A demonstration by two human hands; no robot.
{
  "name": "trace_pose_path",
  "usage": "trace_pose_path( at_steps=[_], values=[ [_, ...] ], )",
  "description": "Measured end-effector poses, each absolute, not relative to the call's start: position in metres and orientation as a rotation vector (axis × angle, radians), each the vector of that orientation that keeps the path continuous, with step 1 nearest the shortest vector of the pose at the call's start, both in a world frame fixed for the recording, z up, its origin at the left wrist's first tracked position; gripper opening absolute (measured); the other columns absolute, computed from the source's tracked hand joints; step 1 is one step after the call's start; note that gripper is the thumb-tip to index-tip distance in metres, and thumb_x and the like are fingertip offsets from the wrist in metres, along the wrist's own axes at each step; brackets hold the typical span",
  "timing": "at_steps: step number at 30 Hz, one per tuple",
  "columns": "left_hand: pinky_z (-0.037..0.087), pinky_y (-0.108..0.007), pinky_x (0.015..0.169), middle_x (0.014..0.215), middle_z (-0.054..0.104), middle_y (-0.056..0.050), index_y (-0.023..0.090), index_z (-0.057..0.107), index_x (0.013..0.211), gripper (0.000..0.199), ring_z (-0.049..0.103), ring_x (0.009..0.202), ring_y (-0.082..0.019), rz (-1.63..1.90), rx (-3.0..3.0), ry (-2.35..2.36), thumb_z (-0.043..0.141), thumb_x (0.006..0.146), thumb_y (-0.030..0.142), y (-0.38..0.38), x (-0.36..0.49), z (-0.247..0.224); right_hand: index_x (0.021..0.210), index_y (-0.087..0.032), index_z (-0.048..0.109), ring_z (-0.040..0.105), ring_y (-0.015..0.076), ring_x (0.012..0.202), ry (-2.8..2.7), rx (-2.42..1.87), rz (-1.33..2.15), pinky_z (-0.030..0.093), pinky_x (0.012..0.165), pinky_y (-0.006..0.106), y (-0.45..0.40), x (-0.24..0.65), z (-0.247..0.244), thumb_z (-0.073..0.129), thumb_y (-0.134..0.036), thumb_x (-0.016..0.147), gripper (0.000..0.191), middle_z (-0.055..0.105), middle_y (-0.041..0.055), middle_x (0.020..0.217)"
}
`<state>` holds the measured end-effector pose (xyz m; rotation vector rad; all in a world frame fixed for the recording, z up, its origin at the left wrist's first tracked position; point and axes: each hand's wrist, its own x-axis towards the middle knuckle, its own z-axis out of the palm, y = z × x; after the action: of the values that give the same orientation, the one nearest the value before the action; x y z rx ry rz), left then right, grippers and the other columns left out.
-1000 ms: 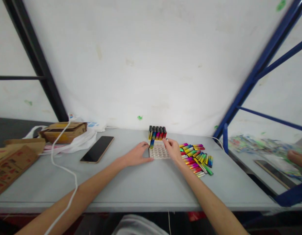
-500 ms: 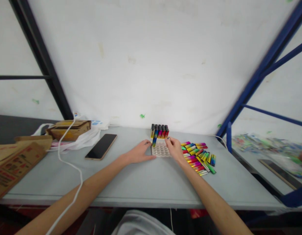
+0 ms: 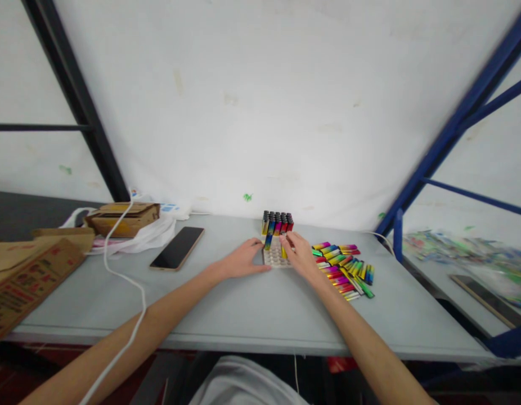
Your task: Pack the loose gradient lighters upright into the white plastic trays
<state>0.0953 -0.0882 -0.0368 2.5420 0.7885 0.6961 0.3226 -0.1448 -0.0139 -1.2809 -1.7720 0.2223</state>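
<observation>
Left hand (image 3: 243,260): fingers spread, touching tray (image 3: 275,261)
Right hand (image 3: 301,254): fingers pinching yellow lighter (image 3: 283,252)
Change: lighter now shows, toward counter's (image 3: 252,315) back edge

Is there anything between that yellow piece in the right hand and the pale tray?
Nothing visible: the right hand holds the yellow piece right at the tray, though whether they touch is unclear. A blue-ended piece stands to its left at the tray, not between them.

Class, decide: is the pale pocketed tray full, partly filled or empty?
Partly filled: a blue piece stands at the back left of the tray, while front pockets show bare. The right hand hides some.
</observation>
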Motion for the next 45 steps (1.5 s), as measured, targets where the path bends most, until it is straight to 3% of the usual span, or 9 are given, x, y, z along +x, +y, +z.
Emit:
trace_pose_path(
  at_steps=[4, 9, 20, 26, 30, 34, 37, 42, 45],
  values=[
    [0.046, -0.048, 0.119, 0.136, 0.065, -0.015, 0.018, 0.066, 0.135, 0.065, 0.061, 0.129, -0.037, 0.700, 2.521, 0.777, 0.079, 0.086, 0.058, -0.090, 0.096, -0.036, 0.081, -0.024, 0.053, 0.056, 0.0178, 0.061, -1.883, -1.368, 0.213, 0.042, 0.065, 0.028, -0.147, 0.327, -0.012, 0.044, -0.057, 0.107, 0.043, 0.059, -0.0009, 0.065],
    [0.046, -0.046, 0.118, 0.135, 0.065, -0.015, 0.018, 0.066, 0.136, 0.067, 0.063, 0.126, -0.034, 0.691, 2.518, 0.735, 0.080, 0.086, 0.059, -0.094, 0.100, -0.037, 0.088, -0.022, 0.058, 0.065, 0.0201, 0.073, -2.011, -1.310, 0.243, 0.044, 0.070, 0.029, -0.141, 0.327, -0.019, 0.046, -0.048, 0.109, 0.035, 0.072, 0.0053, 0.082],
    [0.046, -0.048, 0.118, 0.138, 0.064, -0.016, 0.018, 0.067, 0.135, 0.063, 0.062, 0.129, -0.035, 0.676, 2.538, 0.721, 0.082, 0.086, 0.053, -0.094, 0.101, -0.038, 0.110, -0.017, 0.067, 0.070, 0.0243, 0.090, -2.281, -1.493, -0.117, 0.049, 0.081, 0.032, -0.141, 0.323, -0.019, 0.051, -0.039, 0.111, 0.027, 0.075, 0.0134, 0.104],
    [0.047, -0.047, 0.118, 0.138, 0.064, -0.015, 0.018, 0.067, 0.133, 0.063, 0.063, 0.128, -0.034, 0.657, 2.537, 0.755, 0.079, 0.086, 0.058, -0.093, 0.102, -0.037, 0.098, -0.020, 0.070, 0.070, 0.0214, 0.087, -2.247, -1.540, -0.133, 0.046, 0.080, 0.029, -0.148, 0.326, -0.003, 0.048, -0.046, 0.112, 0.037, 0.076, 0.0083, 0.096],
    [0.046, -0.045, 0.120, 0.139, 0.063, -0.015, 0.019, 0.067, 0.130, 0.063, 0.062, 0.130, -0.033, 0.639, 2.557, 0.781, 0.077, 0.085, 0.063, -0.092, 0.101, -0.036, 0.100, -0.019, 0.071, 0.069, 0.0214, 0.086, -2.009, -1.708, -0.223, 0.045, 0.080, 0.029, -0.147, 0.364, 0.005, 0.041, -0.039, 0.114, 0.039, 0.076, 0.0090, 0.094],
    [0.046, -0.043, 0.120, 0.140, 0.064, -0.014, 0.020, 0.067, 0.129, 0.063, 0.063, 0.130, -0.033, 0.625, 2.566, 0.791, 0.076, 0.085, 0.064, -0.092, 0.100, -0.033, 0.104, -0.017, 0.076, 0.067, 0.0239, 0.101, -1.993, -1.799, -0.206, 0.047, 0.094, 0.032, -0.143, 0.415, -0.004, 0.062, -0.033, 0.104, 0.021, 0.075, 0.0109, 0.103],
    [0.047, -0.044, 0.118, 0.139, 0.065, -0.014, 0.020, 0.067, 0.128, 0.062, 0.064, 0.128, -0.033, 0.636, 2.569, 0.786, 0.076, 0.085, 0.064, -0.092, 0.099, -0.032, 0.105, -0.017, 0.079, 0.067, 0.0247, 0.102, -2.099, -1.771, -0.059, 0.048, 0.098, 0.035, -0.140, 0.439, -0.017, 0.072, -0.030, 0.096, 0.017, 0.074, 0.0126, 0.107],
    [0.046, -0.043, 0.119, 0.141, 0.064, -0.016, 0.019, 0.066, 0.130, 0.064, 0.063, 0.130, -0.033, 0.613, 2.580, 0.799, 0.076, 0.086, 0.064, -0.092, 0.099, -0.033, 0.097, -0.017, 0.075, 0.067, 0.0235, 0.098, -2.123, -1.731, 0.000, 0.049, 0.095, 0.034, -0.134, 0.438, -0.026, 0.075, -0.026, 0.093, 0.010, 0.073, 0.0111, 0.105],
    [0.045, -0.042, 0.120, 0.141, 0.063, -0.017, 0.017, 0.066, 0.131, 0.066, 0.063, 0.130, -0.034, 0.598, 2.580, 0.802, 0.075, 0.086, 0.064, -0.092, 0.100, -0.033, 0.108, -0.019, 0.069, 0.067, 0.0224, 0.089, -1.992, -1.712, 0.014, 0.049, 0.085, 0.033, -0.135, 0.430, -0.022, 0.066, -0.032, 0.099, 0.016, 0.074, 0.0082, 0.097]
  ],
)
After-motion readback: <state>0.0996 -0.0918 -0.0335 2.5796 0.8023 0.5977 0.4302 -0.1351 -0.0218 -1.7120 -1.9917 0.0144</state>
